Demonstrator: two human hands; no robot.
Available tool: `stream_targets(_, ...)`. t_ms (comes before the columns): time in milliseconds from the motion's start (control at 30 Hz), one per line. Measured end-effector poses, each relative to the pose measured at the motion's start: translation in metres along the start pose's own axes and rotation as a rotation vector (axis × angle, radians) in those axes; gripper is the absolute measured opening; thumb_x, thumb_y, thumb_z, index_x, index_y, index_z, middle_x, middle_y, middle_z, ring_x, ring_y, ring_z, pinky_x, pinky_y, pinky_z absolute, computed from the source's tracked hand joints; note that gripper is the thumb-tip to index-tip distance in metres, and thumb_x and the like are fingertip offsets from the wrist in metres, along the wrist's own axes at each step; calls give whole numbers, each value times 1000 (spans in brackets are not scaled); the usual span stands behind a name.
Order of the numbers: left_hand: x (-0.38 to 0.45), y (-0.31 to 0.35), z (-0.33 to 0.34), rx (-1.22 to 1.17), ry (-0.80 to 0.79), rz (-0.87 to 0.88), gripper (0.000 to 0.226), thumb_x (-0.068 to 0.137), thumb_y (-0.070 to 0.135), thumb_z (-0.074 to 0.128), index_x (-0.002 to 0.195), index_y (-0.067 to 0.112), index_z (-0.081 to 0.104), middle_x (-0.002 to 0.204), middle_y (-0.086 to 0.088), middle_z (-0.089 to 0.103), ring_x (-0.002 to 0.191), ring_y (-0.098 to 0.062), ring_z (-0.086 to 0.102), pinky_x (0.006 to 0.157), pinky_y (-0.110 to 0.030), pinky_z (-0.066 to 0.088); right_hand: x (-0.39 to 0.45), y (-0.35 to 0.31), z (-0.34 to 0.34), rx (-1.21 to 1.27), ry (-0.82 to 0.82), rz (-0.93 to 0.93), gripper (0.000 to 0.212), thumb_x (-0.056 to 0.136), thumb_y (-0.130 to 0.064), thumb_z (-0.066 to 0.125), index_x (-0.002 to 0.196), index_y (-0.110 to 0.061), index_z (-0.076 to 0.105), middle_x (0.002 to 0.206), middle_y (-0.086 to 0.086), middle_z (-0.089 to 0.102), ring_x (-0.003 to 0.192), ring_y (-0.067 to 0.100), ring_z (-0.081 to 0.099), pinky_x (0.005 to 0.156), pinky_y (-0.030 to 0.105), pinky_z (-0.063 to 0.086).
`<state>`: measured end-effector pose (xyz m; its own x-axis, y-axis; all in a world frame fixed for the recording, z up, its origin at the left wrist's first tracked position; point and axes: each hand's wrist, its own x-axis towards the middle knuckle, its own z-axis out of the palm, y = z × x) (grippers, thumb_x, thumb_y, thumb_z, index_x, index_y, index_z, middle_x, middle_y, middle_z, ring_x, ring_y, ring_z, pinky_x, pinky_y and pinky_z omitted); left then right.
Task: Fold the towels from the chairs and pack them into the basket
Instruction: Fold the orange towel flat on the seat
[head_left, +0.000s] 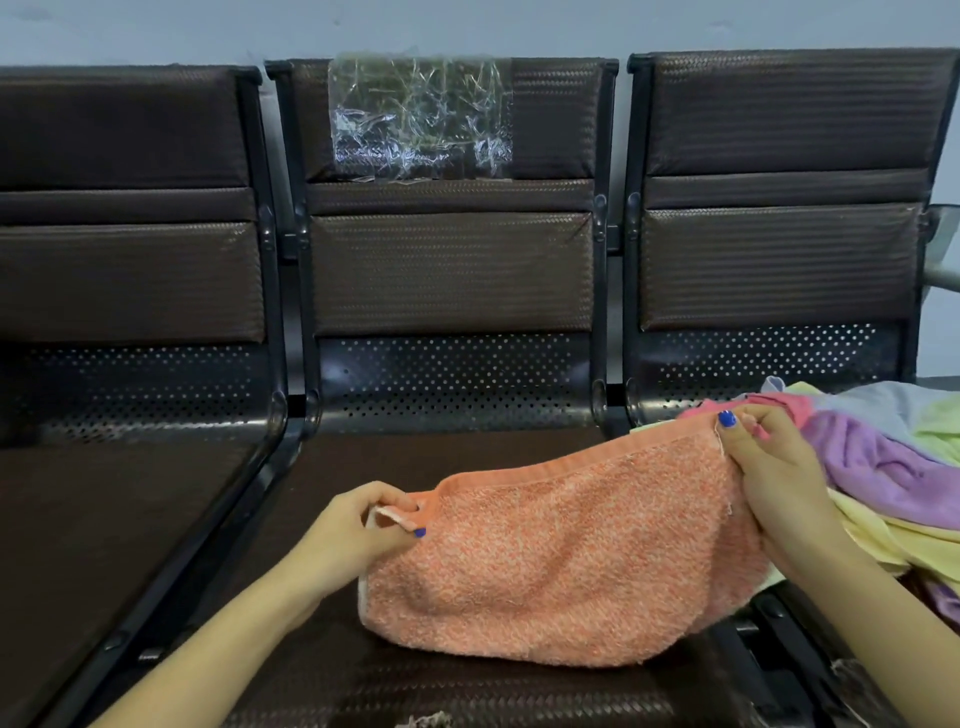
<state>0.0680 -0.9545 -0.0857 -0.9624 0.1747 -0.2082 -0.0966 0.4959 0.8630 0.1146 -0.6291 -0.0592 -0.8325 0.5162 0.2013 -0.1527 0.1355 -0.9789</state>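
Folding the orange towel (561, 561): my left hand (358, 525) and right hand (774, 467) pinch its top corners; next, lay it flat at six o'clock.

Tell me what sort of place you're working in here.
Probably a waiting area: a row of joined dark chairs with perforated metal backs stands against a plain wall, and one seat holds a pile of towels.

towel pile (893, 457): cut off at right edge | basket: out of view
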Motion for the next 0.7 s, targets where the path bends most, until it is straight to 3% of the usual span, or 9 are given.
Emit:
stream_targets(100, 2, 2, 4, 2, 100, 28, 6, 86, 24, 68, 90, 19, 68, 97, 7, 67, 91, -4, 59, 70, -18, 43, 1, 0, 1, -27, 3, 7, 14, 97, -18, 50, 83, -21, 51, 73, 0, 53, 62, 8, 50, 47, 10, 42)
stream_targets(233, 1, 10, 0, -213, 160, 26, 21, 93, 33, 55, 85, 24, 72, 81, 8, 74, 80, 1, 66, 63, -11, 43, 5, 3, 0, -65, 44, 11, 15, 98, -20, 50, 83, -23, 50, 74, 2, 49, 61, 9, 47, 56, 23, 41)
stream_targets(333, -1, 15, -9, -314, 140, 43, 20, 92, 24, 58, 88, 17, 76, 87, 3, 76, 86, -8, 69, 76, -20, 44, 9, 6, -3, -127, 100, 1, 17, 98, -19, 49, 82, -23, 49, 70, 0, 43, 60, 6, 40, 56, 20, 33)
stream_targets(433, -3, 20, -19, -437, 88, 66, 22, 88, 11, 59, 77, 8, 78, 85, -7, 75, 85, -18, 69, 86, -33, 45, 11, 6, -7, -162, 122, -19, 12, 98, -15, 48, 87, -18, 49, 65, 2, 40, 44, 0, 43, 41, 9, 31)
stream_targets(533, -4, 18, -22, -390, 47, 67, 18, 86, 1, 58, 77, -4, 74, 85, -16, 73, 86, -25, 66, 88, -41, 45, 13, 8, -11, -188, 127, 11, 4, 99, -16, 48, 96, -13, 49, 68, 2, 42, 56, 9, 38, 48, 19, 33)
stream_targets(600, -5, 15, -21, -287, 33, 88, 16, 85, -3, 58, 79, -4, 73, 83, -14, 72, 80, -21, 65, 81, -37, 47, 13, 10, -12, -185, 113, 28, 6, 99, -17, 48, 93, -15, 49, 71, 1, 44, 62, 11, 37, 54, 24, 32)
stream_targets(700, -6, 9, -19, -119, -1, 99, 26, 81, -10, 60, 79, 11, 76, 78, -3, 72, 71, -7, 63, 70, -20, 46, 12, 9, -11, -155, 89, 48, 8, 98, -16, 49, 90, -16, 51, 75, 1, 49, 66, 12, 42, 59, 25, 36)
